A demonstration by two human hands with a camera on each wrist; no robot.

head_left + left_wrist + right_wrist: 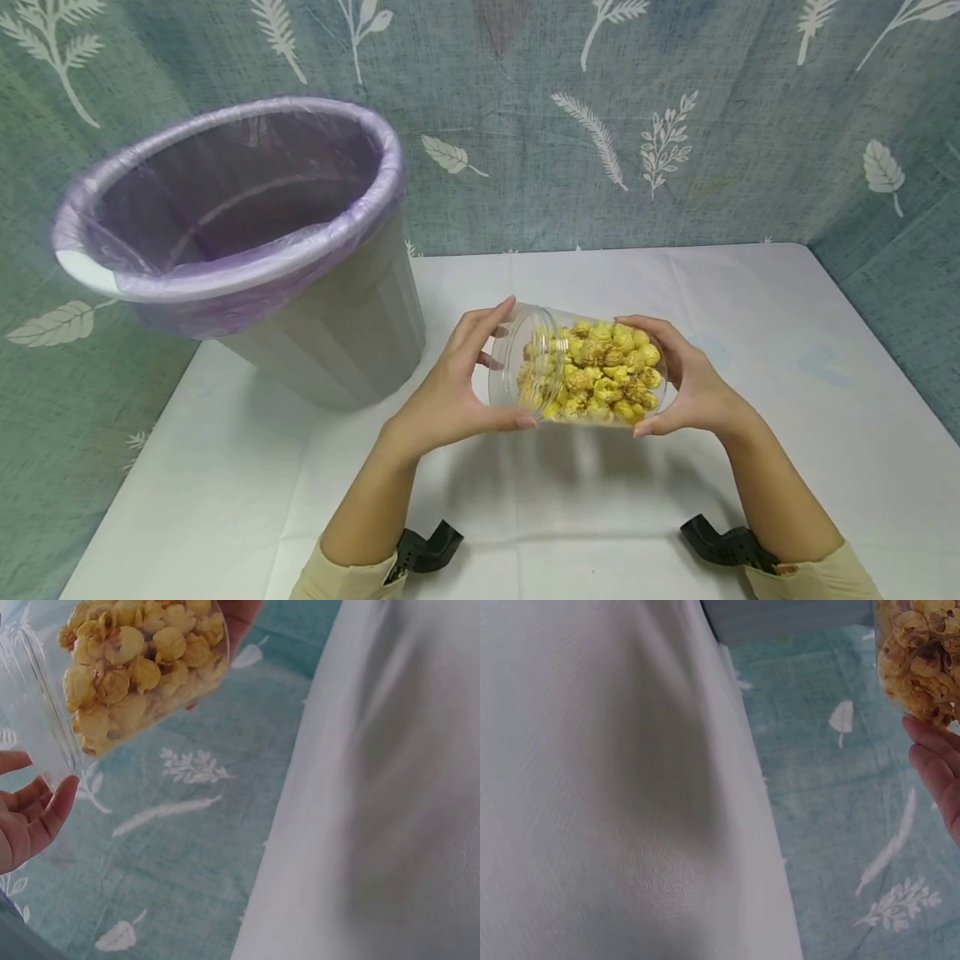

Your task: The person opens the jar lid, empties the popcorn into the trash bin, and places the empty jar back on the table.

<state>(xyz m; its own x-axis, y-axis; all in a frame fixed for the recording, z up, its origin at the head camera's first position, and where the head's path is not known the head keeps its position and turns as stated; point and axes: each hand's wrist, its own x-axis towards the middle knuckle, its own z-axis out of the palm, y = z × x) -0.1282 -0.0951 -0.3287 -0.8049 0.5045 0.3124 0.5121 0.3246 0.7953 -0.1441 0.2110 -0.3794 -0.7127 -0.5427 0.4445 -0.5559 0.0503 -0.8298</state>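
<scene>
A clear plastic jar (pixel 592 367) of yellow popcorn lies sideways in the air between both hands, above the white table. Its ridged, rimmed end (pixel 517 362) points left, its base right. My left hand (pixel 457 383) grips the rimmed end, thumb below and fingers above. Around the base end curls my right hand (pixel 690 379), thumb at the lower edge. In the left wrist view, the popcorn (pixel 142 667) fills the base side, while the rimmed side is see-through. The right wrist view shows right fingers (pixel 934 754) against the jar's base end (pixel 919 664).
A large grey bin (pixel 337 325) with a purple liner (pixel 300 258) stands on the table at the left, its mouth upward. White cloth (pixel 600 517) covers the table. A green curtain (pixel 510 192) with white leaf prints hangs behind. Black wrist mounts (pixel 427 550) sit at both wrists.
</scene>
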